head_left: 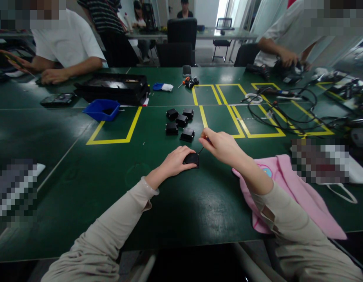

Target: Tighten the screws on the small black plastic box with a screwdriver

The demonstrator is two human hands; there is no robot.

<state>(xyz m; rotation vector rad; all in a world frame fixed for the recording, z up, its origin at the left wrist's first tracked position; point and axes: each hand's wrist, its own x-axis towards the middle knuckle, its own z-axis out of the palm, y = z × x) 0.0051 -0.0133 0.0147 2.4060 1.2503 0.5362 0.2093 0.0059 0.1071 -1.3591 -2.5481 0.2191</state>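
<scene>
My left hand [179, 159] grips a small black box [192, 159] against the green table, thumb on its near side and fingers over the far side. In my right hand [218, 145] is a screwdriver [201, 150], its thin dark shaft slanting down to the box's right corner. The fingers are closed round its handle, which is mostly hidden. Just beyond my hands lies a loose group of several similar black boxes [181, 120], with small light-coloured points at their sides.
A pink cloth [287, 188] lies under my right forearm. At the left are a blue scoop-shaped bin [101, 110] and a black tray [113, 88]. Cables [287, 113] spread over yellow-taped rectangles at the right. Two people work across the green table [158, 219].
</scene>
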